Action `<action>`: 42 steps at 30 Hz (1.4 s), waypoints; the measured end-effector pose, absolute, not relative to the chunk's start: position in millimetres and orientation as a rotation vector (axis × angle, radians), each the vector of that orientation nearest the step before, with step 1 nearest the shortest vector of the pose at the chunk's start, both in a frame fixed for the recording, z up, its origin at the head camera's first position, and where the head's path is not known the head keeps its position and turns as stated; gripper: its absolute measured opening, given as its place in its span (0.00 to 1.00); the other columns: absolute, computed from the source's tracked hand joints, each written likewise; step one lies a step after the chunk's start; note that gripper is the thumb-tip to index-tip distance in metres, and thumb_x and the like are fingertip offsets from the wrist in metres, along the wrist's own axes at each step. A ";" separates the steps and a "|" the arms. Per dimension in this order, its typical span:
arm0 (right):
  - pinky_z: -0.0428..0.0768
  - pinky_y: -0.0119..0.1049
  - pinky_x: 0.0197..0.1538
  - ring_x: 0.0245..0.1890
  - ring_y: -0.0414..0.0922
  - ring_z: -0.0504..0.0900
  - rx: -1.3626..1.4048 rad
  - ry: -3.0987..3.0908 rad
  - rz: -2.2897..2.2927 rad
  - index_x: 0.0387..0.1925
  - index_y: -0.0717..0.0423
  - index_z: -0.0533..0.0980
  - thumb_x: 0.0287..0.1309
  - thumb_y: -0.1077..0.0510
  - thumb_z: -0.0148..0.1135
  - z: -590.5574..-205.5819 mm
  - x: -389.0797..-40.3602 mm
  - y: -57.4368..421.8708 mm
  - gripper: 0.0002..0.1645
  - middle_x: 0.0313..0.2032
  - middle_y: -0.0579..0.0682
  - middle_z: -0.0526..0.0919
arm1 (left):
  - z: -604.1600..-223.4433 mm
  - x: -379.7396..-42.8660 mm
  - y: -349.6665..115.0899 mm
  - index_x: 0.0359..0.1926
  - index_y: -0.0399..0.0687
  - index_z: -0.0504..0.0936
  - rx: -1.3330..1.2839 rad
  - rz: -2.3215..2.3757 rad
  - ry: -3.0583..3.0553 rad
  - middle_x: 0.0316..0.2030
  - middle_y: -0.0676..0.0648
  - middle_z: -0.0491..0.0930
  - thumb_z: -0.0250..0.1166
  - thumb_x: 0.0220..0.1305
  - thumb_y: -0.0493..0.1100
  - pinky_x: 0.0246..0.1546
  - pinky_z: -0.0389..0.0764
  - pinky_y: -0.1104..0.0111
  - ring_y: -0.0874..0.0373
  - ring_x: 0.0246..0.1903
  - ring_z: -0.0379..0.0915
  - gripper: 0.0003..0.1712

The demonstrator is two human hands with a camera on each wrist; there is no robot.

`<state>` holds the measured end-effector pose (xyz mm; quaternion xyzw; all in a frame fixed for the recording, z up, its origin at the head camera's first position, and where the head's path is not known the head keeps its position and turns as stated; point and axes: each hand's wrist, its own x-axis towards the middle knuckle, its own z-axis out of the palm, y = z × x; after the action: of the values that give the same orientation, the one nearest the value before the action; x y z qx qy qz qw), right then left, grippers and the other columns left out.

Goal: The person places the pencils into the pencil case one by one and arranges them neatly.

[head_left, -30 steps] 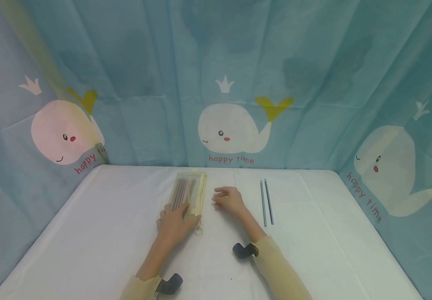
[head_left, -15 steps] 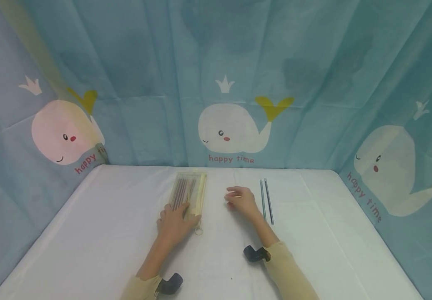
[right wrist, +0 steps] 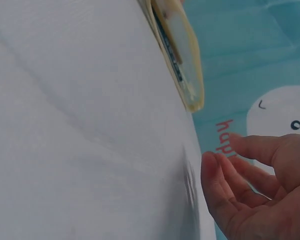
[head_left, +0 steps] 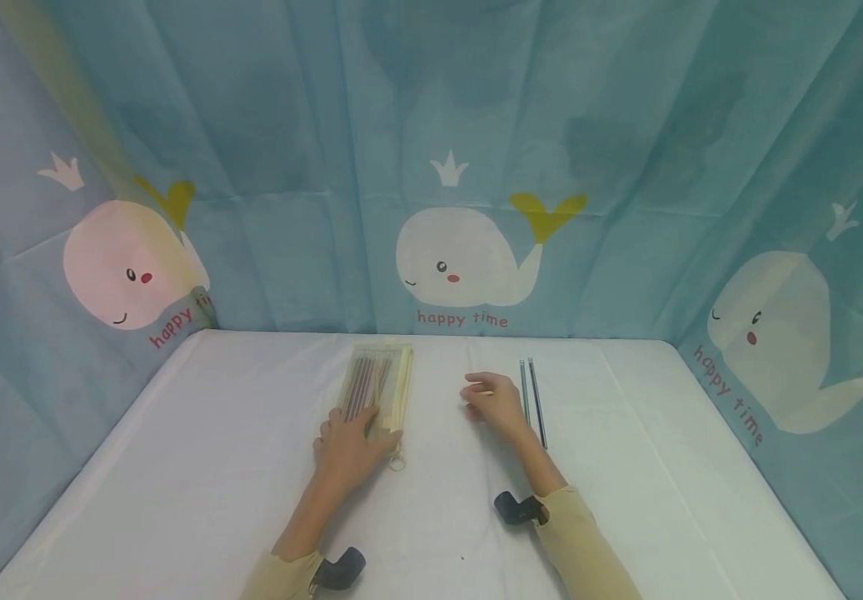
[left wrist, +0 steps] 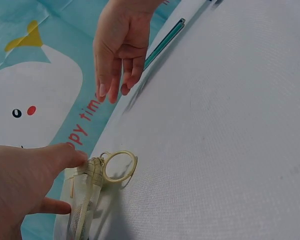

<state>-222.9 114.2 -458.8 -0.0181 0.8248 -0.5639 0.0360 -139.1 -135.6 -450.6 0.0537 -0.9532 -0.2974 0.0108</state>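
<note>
A pale yellow see-through pencil case (head_left: 395,375) lies on the white table, several slim pencils (head_left: 360,387) showing inside. My left hand (head_left: 349,450) grips its near end, thumb on the zipped edge, fingers spread toward the other side. From that end hangs a ring pull (left wrist: 121,166), seen in the left wrist view. My right hand (head_left: 497,406) hovers right of the case with loosely bent fingers, nothing between them. Just right of it lie two slim pencils, a teal one (head_left: 525,387) and a dark blue one (head_left: 537,404), partly covered by the hand and wrist.
A white cloth (head_left: 686,500) covers the table. Behind and at both sides hangs a blue curtain (head_left: 311,250) printed with whales. Dark wrist-camera mounts (head_left: 341,569) sit at both sleeve cuffs.
My right hand has moved right, away from the pencil case and toward the two pencils, now overlapping their lower part. My left hand and the case have stayed in place.
</note>
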 end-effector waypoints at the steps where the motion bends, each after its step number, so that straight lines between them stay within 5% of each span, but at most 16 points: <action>1: 0.88 0.40 0.41 0.37 0.49 0.90 -0.054 2.537 -1.729 0.62 0.65 0.80 0.69 0.63 0.66 -458.7 -222.9 115.1 0.22 0.47 0.61 0.88 | -450.8 -139.0 -135.7 0.72 0.43 0.76 0.169 -0.927 -2.973 0.57 0.27 0.69 0.69 0.66 0.65 0.51 0.67 0.39 0.35 0.51 0.66 0.43; 26: 0.87 0.38 0.41 0.41 0.60 0.90 0.102 2.804 -1.685 0.61 0.69 0.79 0.67 0.64 0.68 -448.4 -233.3 160.8 0.23 0.50 0.68 0.87 | -450.7 -139.1 -136.9 0.73 0.43 0.75 0.142 -0.886 -2.977 0.56 0.26 0.69 0.69 0.67 0.65 0.50 0.67 0.39 0.34 0.51 0.67 0.43; 36: 0.77 0.58 0.64 0.63 0.64 0.79 0.218 2.843 -1.633 0.63 0.68 0.78 0.68 0.62 0.68 -446.2 -230.4 170.7 0.25 0.58 0.69 0.83 | -450.8 -139.6 -136.9 0.73 0.43 0.75 0.137 -0.881 -2.983 0.56 0.27 0.69 0.68 0.67 0.65 0.50 0.67 0.40 0.35 0.51 0.66 0.43; 42: 0.76 0.59 0.65 0.64 0.65 0.78 0.256 2.826 -1.563 0.65 0.67 0.76 0.67 0.61 0.69 -447.3 -229.4 171.7 0.27 0.60 0.69 0.81 | -451.7 -139.7 -136.6 0.73 0.43 0.75 0.135 -0.884 -2.984 0.56 0.27 0.69 0.68 0.67 0.65 0.50 0.67 0.39 0.35 0.51 0.66 0.43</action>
<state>-229.4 171.7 -447.3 0.0788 0.8713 -0.4819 -0.0489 -139.7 -136.6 -451.7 0.0433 -0.9578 -0.2838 0.0133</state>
